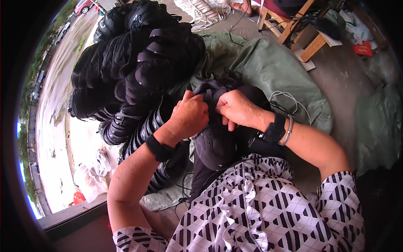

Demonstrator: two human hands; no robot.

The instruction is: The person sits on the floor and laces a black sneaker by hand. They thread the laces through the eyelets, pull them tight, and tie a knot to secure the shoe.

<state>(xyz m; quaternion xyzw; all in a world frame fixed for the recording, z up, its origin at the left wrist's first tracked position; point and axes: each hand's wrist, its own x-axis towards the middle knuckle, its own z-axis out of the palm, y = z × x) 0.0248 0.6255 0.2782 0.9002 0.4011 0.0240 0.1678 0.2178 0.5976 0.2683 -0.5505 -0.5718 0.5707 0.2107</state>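
Note:
A black shoe (212, 148) rests on my lap, its rounded toe pointing toward me and its upper part running away between my hands. My left hand (189, 112) is closed in a fist at the shoe's left side, thumb uppermost. On the other side, my right hand (240, 108) has its fingers curled in a pinch over the shoe's middle. Whatever either hand grips is too small or hidden to make out. Dark straps circle both wrists.
A tall heap of black shoes (138, 63), many bundled together, stands close at my left. Beyond my knees lies a green tarpaulin (268, 63) with a pale looped cord (294, 97). Wooden stool legs (312, 50) and a seated person are at far right; white rope (205, 12) lies behind.

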